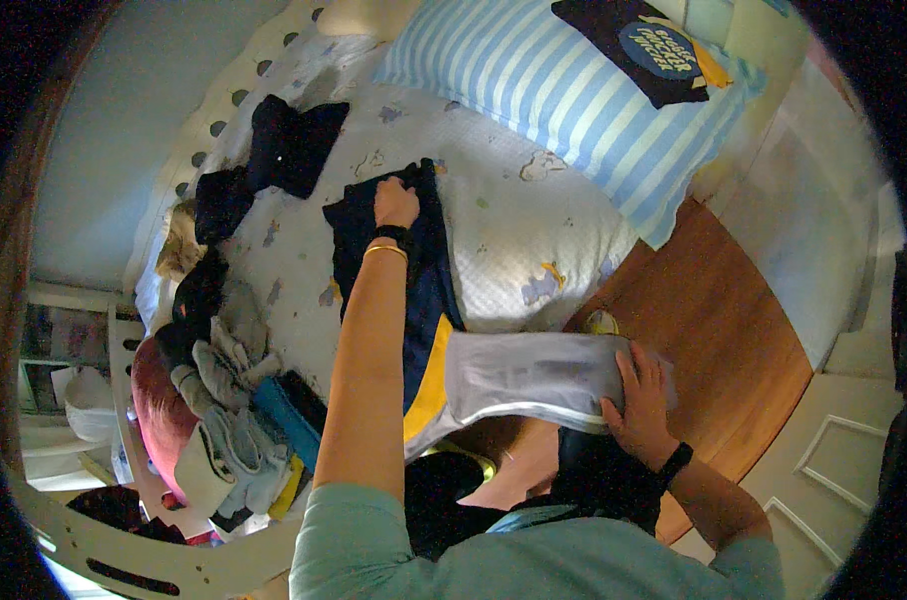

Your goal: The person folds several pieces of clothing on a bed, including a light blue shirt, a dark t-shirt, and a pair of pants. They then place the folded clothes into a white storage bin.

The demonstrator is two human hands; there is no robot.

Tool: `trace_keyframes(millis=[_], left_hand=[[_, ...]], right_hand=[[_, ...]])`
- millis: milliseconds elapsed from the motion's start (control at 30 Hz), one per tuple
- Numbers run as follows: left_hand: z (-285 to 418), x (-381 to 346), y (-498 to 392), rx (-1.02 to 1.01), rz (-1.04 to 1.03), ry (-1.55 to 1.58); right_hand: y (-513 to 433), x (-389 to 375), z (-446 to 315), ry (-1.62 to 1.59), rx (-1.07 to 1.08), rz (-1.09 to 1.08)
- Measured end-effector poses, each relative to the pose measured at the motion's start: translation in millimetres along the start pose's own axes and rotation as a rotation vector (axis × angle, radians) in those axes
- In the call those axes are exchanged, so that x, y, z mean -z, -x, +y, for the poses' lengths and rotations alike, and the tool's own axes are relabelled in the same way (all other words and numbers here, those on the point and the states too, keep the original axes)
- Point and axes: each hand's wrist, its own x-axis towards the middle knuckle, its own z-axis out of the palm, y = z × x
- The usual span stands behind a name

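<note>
A long garment (431, 262) with dark navy, yellow and grey parts lies partly on the bed. My left hand (396, 201) is closed on its navy cloth near the far end. Towards me, a yellow band (431, 382) divides the navy from the grey part (528, 375), which stretches to the right past the bed's edge, above the floor. My right hand (641, 397) holds the grey part's right end, slightly blurred, with thumb and fingers on the cloth. The cloth beneath both palms is hidden.
A striped pillow (498, 82) bears a folded dark garment with printed writing (648, 52). Black garments (296, 146) lie at the bed's left, above a pile of grey clothes (236, 435) and a pink item (157, 412). Wooden floor (708, 300) shows at right, beside white cabinet doors (821, 465).
</note>
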Motion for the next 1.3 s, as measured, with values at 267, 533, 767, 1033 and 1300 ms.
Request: trace_keyframes(millis=[267,533,767,1033,1300], left_hand=[[-23,-3,-52,-0.062,-0.176,-0.110],[6,25,-72,-0.016,-0.406,0.162],[37,0,-60,0.001,-0.447,0.298],[43,29,-24,-0.009,-0.340,0.956],[13,106,180,-0.252,-0.294,0.378]], right_hand=[[-8,2,1,-0.043,-0.073,-0.051],[-9,4,0,-0.039,-0.116,-0.088],[-4,9,6,-0.022,-0.132,-0.097],[-2,10,7,-0.047,-0.112,-0.039],[8,-5,49,-0.583,-0.159,0.007]])
